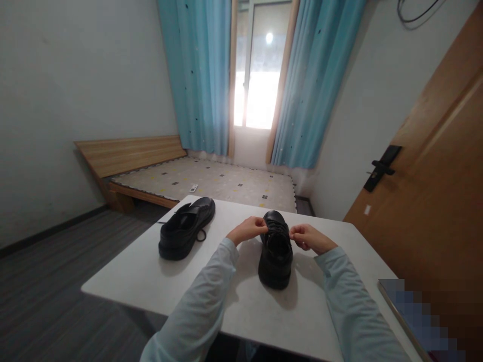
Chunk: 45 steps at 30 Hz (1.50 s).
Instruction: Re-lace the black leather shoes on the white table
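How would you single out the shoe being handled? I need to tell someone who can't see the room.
Start at the white table in front of the bed. Two black shoes stand on it; take the shoe nearer the middle, heel toward the camera. Unlike the other shoe lying angled to the left, it has the left hand and right hand at its laces.

Left hand (248, 230): closed on the laces at the left side of the near shoe (275, 250).
Right hand (307, 237): pinching the laces at that shoe's right side.
Near shoe: black, upright, toe pointing away, on the white table (151, 281).
Second shoe (185, 228): black, far left on the table, well apart, one lace trailing.
Behind: bed (211, 181), blue curtains (199, 70), window (260, 65).
Right: wooden door (433, 201).
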### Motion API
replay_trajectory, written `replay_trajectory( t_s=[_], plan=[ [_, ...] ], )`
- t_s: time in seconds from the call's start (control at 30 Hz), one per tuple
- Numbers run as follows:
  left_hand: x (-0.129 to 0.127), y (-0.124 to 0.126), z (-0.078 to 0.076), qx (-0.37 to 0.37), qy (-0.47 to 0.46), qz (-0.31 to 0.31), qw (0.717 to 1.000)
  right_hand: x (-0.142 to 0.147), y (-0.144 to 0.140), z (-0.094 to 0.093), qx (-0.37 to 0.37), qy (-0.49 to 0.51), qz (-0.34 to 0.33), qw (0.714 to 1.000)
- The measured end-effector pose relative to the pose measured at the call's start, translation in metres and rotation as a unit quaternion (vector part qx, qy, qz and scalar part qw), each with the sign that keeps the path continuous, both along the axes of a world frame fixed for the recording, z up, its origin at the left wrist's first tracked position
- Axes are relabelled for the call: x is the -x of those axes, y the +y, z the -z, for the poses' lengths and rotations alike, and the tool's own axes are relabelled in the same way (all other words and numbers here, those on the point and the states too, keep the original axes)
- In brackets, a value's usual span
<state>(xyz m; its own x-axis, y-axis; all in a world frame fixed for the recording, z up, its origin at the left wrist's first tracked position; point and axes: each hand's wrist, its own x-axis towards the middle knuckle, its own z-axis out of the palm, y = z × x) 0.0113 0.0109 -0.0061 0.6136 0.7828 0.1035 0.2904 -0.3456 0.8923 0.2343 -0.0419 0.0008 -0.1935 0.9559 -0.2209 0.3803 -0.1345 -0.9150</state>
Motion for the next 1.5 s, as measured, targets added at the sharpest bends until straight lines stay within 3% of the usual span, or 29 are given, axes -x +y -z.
replay_trajectory(
  t_s=[0.1, 0.3, 0.43, 0.57, 0.7, 0.8, 0.9, 1.03, 1.17, 1.3, 1.5],
  plan=[
    [-0.001, 0.001, -0.001, -0.002, -0.031, -0.024, 0.999, 0.002, -0.003, -0.006, -0.028, 0.005, 0.003, 1.0],
    [-0.001, 0.009, 0.001, -0.057, -0.071, -0.132, 0.987, 0.007, -0.006, -0.016, -0.115, 0.067, 0.09, 0.987],
    [0.001, 0.01, 0.003, -0.091, -0.048, -0.164, 0.981, 0.007, -0.008, -0.024, -0.192, 0.129, 0.141, 0.963],
    [0.001, 0.007, 0.005, -0.109, -0.003, -0.175, 0.979, 0.011, -0.012, -0.036, -0.254, 0.128, 0.157, 0.946],
    [-0.001, 0.006, 0.007, -0.126, 0.038, -0.183, 0.974, 0.028, -0.028, -0.053, -0.305, 0.05, 0.109, 0.945],
    [-0.001, 0.007, 0.009, -0.135, 0.046, -0.183, 0.973, 0.049, -0.052, -0.062, -0.321, -0.092, 0.006, 0.942],
    [-0.001, 0.008, 0.01, -0.142, 0.053, -0.182, 0.972, 0.07, -0.077, -0.06, -0.314, -0.268, -0.098, 0.906],
    [-0.001, 0.008, 0.009, -0.156, 0.054, -0.179, 0.97, 0.088, -0.097, -0.04, -0.315, -0.437, -0.08, 0.839],
    [-0.001, 0.007, 0.009, -0.162, 0.065, -0.176, 0.969, 0.094, -0.101, -0.024, -0.33, -0.502, -0.045, 0.798],
    [0.0, 0.006, 0.01, -0.18, 0.092, -0.178, 0.963, 0.093, -0.1, -0.016, -0.338, -0.504, -0.024, 0.794],
    [0.002, 0.006, 0.013, -0.193, 0.129, -0.172, 0.957, 0.09, -0.098, -0.022, -0.337, -0.455, -0.025, 0.824]
  ],
)
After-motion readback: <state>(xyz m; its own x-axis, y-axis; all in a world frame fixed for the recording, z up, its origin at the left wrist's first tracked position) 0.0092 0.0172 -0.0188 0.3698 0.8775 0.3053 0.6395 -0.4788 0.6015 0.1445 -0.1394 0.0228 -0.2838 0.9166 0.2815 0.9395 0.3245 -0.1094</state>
